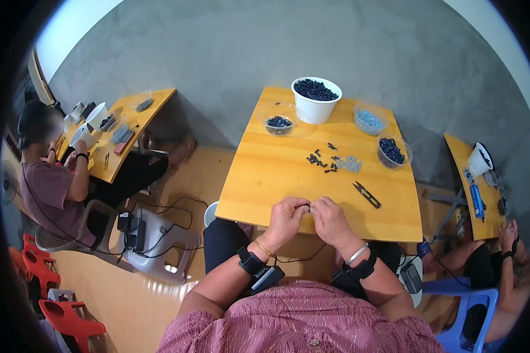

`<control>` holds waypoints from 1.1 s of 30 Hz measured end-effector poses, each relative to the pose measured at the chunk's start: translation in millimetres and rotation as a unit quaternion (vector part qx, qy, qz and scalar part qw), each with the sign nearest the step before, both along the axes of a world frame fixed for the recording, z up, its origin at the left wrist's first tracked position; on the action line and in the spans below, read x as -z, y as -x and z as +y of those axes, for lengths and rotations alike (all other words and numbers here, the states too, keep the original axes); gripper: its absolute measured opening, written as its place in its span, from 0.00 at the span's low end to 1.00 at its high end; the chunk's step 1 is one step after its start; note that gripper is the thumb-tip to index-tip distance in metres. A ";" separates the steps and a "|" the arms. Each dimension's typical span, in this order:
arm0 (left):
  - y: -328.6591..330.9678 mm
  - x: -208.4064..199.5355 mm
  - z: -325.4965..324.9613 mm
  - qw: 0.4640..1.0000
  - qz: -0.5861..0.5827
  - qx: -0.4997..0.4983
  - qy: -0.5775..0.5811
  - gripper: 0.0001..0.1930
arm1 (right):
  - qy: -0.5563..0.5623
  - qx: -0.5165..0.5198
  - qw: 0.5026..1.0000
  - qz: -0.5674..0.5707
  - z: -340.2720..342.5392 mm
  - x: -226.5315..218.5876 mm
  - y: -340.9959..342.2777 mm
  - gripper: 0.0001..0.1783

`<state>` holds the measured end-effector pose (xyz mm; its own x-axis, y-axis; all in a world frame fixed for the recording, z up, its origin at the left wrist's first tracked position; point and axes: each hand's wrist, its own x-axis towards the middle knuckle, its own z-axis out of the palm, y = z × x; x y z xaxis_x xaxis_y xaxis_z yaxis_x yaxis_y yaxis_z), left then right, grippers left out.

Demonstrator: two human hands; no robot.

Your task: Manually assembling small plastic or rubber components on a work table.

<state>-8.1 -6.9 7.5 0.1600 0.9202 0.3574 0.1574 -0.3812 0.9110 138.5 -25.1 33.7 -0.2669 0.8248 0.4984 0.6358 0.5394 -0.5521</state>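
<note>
Above the near edge of the wooden table (247, 197), my left hand (284, 220) and my right hand (334, 222) meet fingertip to fingertip. Both are closed in a pinch around a small dark piece (308, 207), mostly hidden by the fingers. Beyond them lies a loose group of small black plastic parts (318, 161), beside a spread of little silvery pieces (350, 165). A pair of black thread snips (367, 195) rests to the right of these.
A white bucket (315, 109) full of black parts stands at the back. Clear tubs hold dark parts (278, 122), bluish-silver pieces (369, 120) and more dark parts (391, 151). People work at side tables left and right. Cables run by a grey plastic stool (162, 250).
</note>
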 end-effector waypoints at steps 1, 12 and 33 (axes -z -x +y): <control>-1.7 2.9 0.5 0.999 -0.024 0.011 0.039 0.05 | -0.002 0.001 1.000 -0.001 0.9 4.0 0.3 0.03; -15.0 19.6 18.3 0.988 0.093 -0.046 -0.114 0.04 | -0.069 0.041 0.997 -0.020 16.8 36.8 -10.5 0.02; -6.7 22.9 7.0 0.948 0.228 -0.061 -0.213 0.03 | -0.034 0.117 0.990 -0.071 47.3 38.1 13.6 0.08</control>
